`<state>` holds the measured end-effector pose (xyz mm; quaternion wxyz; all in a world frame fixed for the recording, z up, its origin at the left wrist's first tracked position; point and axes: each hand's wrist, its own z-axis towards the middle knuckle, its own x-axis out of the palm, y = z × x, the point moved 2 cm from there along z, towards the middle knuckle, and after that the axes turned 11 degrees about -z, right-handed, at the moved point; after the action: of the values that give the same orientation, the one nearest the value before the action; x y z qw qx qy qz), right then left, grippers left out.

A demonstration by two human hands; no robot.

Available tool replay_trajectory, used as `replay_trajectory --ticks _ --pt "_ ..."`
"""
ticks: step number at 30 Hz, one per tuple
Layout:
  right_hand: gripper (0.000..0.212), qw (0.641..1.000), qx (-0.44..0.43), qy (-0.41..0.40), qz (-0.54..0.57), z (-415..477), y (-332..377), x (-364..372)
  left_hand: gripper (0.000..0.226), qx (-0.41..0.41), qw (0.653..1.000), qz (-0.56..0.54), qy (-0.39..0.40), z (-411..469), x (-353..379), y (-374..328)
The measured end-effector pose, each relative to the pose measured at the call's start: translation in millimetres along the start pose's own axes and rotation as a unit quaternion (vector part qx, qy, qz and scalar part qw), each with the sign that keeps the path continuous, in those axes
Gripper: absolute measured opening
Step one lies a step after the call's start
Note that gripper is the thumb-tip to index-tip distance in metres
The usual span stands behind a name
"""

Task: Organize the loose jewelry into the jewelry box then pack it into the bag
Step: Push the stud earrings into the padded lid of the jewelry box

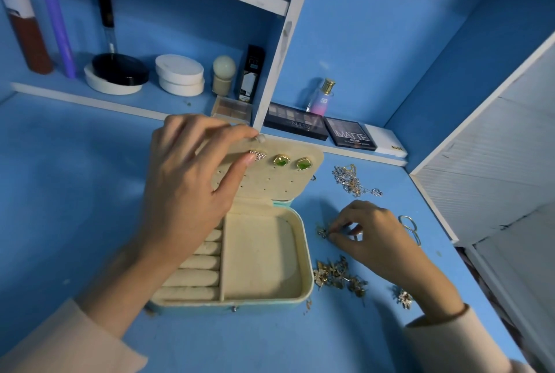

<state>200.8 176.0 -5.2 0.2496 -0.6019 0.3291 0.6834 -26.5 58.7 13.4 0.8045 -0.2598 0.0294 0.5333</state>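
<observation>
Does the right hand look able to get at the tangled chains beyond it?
Probably yes: only bare tabletop lies between the right hand and the tangled chains, though its fingers are pinching a small gold jewelry piece.

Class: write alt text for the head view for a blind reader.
The left hand pinches a triangular stud on the lid of an open jewelry box, beside two green earrings. The right hand pinches a small gold piece on the blue table.

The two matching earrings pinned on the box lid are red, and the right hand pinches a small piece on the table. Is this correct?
Not quite: the head view shows the two matching earrings are green, not red. The right hand does pinch a small piece on the table.
</observation>
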Motion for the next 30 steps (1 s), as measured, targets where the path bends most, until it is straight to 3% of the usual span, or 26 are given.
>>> replay_trajectory --ticks 23,30 --pt "0.015 0.998 -0.006 -0.038 0.059 -8.9 -8.0 -3.8 0.019 0.003 1.0 0.002 0.0 -0.1 -0.2 0.0" --pt "0.014 0.998 -0.037 -0.053 0.022 -8.6 -5.7 -0.4 0.018 0.006 1.0 0.002 0.0 0.5 -0.5 -0.6"
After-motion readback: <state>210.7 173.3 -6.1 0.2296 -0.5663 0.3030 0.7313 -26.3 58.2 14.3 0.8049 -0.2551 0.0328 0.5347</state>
